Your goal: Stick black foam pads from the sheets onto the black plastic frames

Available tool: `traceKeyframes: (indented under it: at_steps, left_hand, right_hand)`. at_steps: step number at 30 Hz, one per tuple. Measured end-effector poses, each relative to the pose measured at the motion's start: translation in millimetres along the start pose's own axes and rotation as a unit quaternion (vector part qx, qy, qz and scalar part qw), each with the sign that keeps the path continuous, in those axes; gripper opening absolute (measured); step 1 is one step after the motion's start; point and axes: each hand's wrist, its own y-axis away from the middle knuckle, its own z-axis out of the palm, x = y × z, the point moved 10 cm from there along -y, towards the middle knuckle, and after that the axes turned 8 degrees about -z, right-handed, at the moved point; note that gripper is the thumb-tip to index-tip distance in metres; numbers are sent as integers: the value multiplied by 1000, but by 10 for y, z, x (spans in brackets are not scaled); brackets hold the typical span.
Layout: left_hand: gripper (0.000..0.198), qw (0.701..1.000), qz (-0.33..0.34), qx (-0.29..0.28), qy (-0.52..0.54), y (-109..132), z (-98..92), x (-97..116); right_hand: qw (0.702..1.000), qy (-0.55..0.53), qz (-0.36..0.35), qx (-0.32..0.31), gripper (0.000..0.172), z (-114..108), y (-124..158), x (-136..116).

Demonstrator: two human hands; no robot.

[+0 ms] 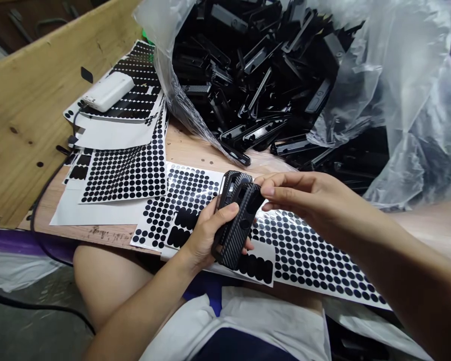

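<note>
My left hand (pixel 210 228) is wrapped round black plastic cases (pixel 237 228) with a carbon-fibre pattern and long cut-outs; there seem to be two, side by side and tilted. Its thumb lies across their face. At the upper right end of the nearer case, the thumb and forefinger of my right hand (pixel 296 193) close on its corner. Whether a small piece sits between those fingertips is hidden. Beneath both hands lie sheets of round black stickers (pixel 308 255), with strips of larger black stickers (pixel 257 268) on top near my lap.
A large clear plastic bag (pixel 409 100) full of similar black cases (pixel 255 65) lies open at the back. More sticker sheets (pixel 131 173) are stacked on the left, a white power bank (pixel 108 92) on top with a black cable (pixel 45 188). A wooden board (pixel 30 105) edges the table.
</note>
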Motion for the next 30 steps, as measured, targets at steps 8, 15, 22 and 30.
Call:
traceKeyframes:
  at_steps: [8, 15, 22, 30]
  left_hand:
    - [57, 1000, -7, 3, 3, 9, 0, 0]
    - [56, 1000, -7, 0, 4, -5, -19, -27]
    - [58, 1000, -5, 4, 1, 7, -19, -22]
    - [59, 1000, -4, 6, -1, 4, -6, -3]
  right_hand:
    - [1000, 18, -13, 0, 35, -26, 0, 15]
    - [997, 47, -57, 15, 33, -12, 28, -68]
    - [991, 99, -91, 26, 34, -32, 61, -142]
    - [987, 133, -91, 25, 42, -27, 61, -186]
